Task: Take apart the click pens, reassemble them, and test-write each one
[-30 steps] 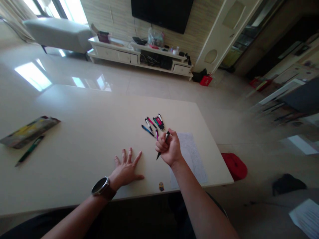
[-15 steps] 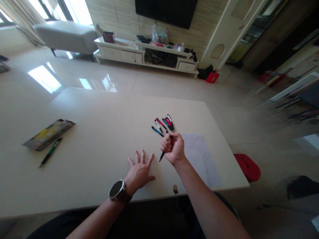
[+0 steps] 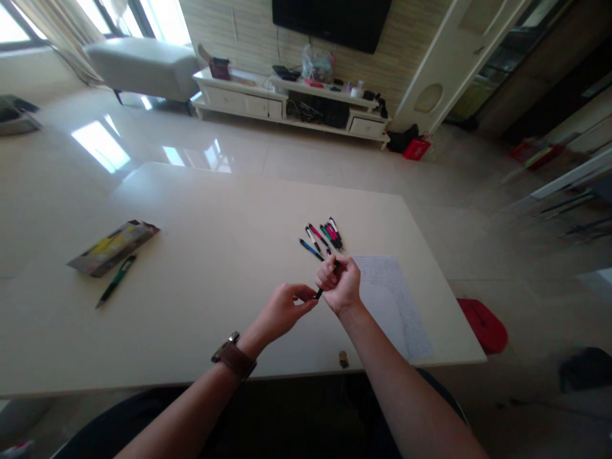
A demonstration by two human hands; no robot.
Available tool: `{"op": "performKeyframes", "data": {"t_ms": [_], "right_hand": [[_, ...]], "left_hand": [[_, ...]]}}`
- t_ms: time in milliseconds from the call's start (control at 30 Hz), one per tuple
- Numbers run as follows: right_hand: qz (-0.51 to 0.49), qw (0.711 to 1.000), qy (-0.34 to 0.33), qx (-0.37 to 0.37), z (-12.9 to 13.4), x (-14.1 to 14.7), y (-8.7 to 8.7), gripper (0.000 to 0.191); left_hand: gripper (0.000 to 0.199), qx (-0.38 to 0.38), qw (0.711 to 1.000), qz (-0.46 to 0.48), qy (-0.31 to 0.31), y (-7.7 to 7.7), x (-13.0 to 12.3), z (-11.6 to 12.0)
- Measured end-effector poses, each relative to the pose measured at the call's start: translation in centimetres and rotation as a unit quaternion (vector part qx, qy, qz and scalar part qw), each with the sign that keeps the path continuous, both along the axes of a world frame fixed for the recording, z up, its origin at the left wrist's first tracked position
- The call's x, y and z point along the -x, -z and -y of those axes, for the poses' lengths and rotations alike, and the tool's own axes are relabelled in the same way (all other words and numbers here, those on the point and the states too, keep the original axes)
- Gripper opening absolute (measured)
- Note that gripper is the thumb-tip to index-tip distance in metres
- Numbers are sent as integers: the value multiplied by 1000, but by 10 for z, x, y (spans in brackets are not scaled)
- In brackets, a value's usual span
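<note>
My right hand (image 3: 340,280) is wrapped round a black pen (image 3: 319,293), its lower end pointing down and left. The fingertips of my left hand (image 3: 287,307) pinch that lower end, and a watch with a brown strap is on the wrist. Just beyond my hands lie several pens (image 3: 329,234) in blue, white, red and green. A written-on sheet of paper (image 3: 396,306) lies to the right, partly under my right forearm.
At the left of the white table (image 3: 205,223) lie a grey and yellow packet (image 3: 112,248) and a green and black pen (image 3: 116,282). A small yellow sticker (image 3: 343,359) is near the front edge. A red seat (image 3: 482,326) stands beyond the right edge.
My left hand has risen from flat on the table and closed on the pen's lower end. My right hand still grips the pen. The view has shifted slightly.
</note>
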State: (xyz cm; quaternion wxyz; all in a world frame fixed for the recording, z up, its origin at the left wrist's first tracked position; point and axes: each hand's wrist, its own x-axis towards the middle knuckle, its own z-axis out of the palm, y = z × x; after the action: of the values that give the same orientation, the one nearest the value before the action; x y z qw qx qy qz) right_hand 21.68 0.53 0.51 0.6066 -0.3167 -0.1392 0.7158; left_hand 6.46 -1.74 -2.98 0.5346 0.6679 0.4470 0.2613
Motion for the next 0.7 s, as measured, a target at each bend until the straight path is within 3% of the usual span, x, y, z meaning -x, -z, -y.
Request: {"op": "performKeyframes", "data": {"t_ms": [333, 400, 467, 567, 700], "right_hand": [[-17, 995, -99, -12, 4, -13, -8, 37], [-29, 995, -95, -14, 4, -18, -7, 38], [-32, 996, -81, -16, 4, -21, -6, 38], [-27, 997, -71, -17, 4, -25, -6, 37], [-16, 998, -67, -13, 5, -25, -7, 38]], "left_hand": [[28, 44, 995, 77, 34, -3, -7, -2], [31, 33, 998, 32, 32, -2, -5, -2], [30, -23, 997, -69, 5, 0, 0, -3], [30, -137, 963, -231, -27, 3, 9, -5], [33, -153, 941, -302, -11, 8, 16, -6]]}}
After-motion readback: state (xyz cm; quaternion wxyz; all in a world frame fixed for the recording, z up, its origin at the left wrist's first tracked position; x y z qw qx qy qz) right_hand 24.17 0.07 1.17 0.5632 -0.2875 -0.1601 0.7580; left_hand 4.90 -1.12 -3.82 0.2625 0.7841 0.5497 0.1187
